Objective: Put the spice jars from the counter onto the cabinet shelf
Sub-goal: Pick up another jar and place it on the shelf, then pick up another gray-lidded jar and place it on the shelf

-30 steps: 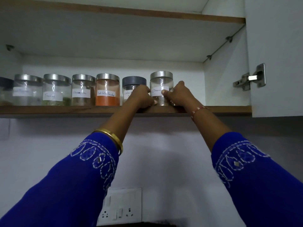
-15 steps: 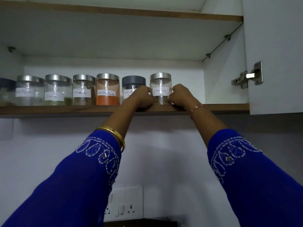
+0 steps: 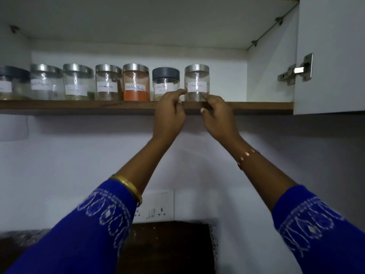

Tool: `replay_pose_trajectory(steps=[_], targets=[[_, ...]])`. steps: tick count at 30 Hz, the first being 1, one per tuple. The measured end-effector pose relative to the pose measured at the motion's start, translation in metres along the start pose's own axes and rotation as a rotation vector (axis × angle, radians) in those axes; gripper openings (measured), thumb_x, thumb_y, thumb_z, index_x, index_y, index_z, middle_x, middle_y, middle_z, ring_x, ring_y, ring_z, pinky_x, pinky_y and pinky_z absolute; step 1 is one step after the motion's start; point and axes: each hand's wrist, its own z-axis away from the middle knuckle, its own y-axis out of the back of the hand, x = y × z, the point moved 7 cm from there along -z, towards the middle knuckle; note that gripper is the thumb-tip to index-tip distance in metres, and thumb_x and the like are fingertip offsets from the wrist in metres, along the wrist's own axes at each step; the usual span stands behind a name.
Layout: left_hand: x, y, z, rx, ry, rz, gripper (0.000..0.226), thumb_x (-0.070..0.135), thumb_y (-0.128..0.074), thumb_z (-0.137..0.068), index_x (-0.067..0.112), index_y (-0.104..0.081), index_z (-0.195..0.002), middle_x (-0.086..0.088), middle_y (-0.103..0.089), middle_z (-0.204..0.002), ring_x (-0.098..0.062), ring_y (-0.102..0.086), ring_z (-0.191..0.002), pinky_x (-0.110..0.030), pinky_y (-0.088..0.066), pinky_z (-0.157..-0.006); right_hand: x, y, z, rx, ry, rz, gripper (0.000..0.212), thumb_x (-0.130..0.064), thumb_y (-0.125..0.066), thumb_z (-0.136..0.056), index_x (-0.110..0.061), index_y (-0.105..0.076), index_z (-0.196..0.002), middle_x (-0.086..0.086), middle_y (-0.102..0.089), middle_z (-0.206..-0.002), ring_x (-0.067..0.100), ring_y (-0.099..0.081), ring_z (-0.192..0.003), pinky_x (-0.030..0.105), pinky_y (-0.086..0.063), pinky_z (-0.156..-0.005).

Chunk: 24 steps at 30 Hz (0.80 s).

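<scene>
1. Clear glass spice jar with steel lid (image 3: 196, 83): upright at the right end of the row on the brown wooden cabinet shelf (image 3: 256, 106).
2. Left hand (image 3: 170, 113) and right hand (image 3: 218, 113): just below-front, flanking it, fingers loosely curled, gripping nothing.
3. Bare shelf to the right, toward the white door (image 3: 331, 56).

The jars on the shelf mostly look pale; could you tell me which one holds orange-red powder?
The red chilli powder jar, fifth from the left, silver-lidded; its neighbours hold pale or greenish contents.
</scene>
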Motion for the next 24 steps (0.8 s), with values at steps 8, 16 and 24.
replay_pose_trajectory(steps=[8, 16, 24], targets=[[-0.014, 0.047, 0.146, -0.054, 0.216, 0.104, 0.033, 0.004, -0.043, -0.093, 0.008, -0.055, -0.124, -0.009, -0.059, -0.127, -0.012, -0.052, -0.117, -0.017, -0.041, -0.1, -0.01, -0.013, 0.145, -0.032, -0.149, -0.184, 0.042, -0.009, -0.052, -0.092, -0.009, -0.048, -0.134, 0.007, -0.048, -0.14, 0.018, -0.044, -0.131, 0.02, -0.033, -0.106], [-0.048, 0.104, 0.29, -0.204, 0.562, 0.105, 0.035, -0.003, -0.044, -0.09, 0.005, -0.057, -0.122, -0.009, -0.06, -0.124, -0.017, -0.055, -0.118, -0.025, -0.042, -0.103, 0.002, -0.055, 0.316, -0.213, -0.506, -0.343, 0.044, -0.009, -0.056, -0.09, -0.01, -0.049, -0.133, 0.003, -0.05, -0.137, 0.016, -0.045, -0.128, 0.028, -0.037, -0.109], [-0.071, 0.172, 0.403, -0.277, 0.815, 0.075, 0.033, 0.002, -0.045, -0.093, 0.005, -0.055, -0.124, -0.009, -0.06, -0.125, -0.014, -0.055, -0.117, -0.02, -0.044, -0.1, -0.023, -0.106, 0.455, -0.368, -0.789, -0.432, 0.046, -0.01, -0.059, -0.088, -0.012, -0.05, -0.132, 0.004, -0.052, -0.136, 0.013, -0.048, -0.125, 0.013, -0.036, -0.097]])
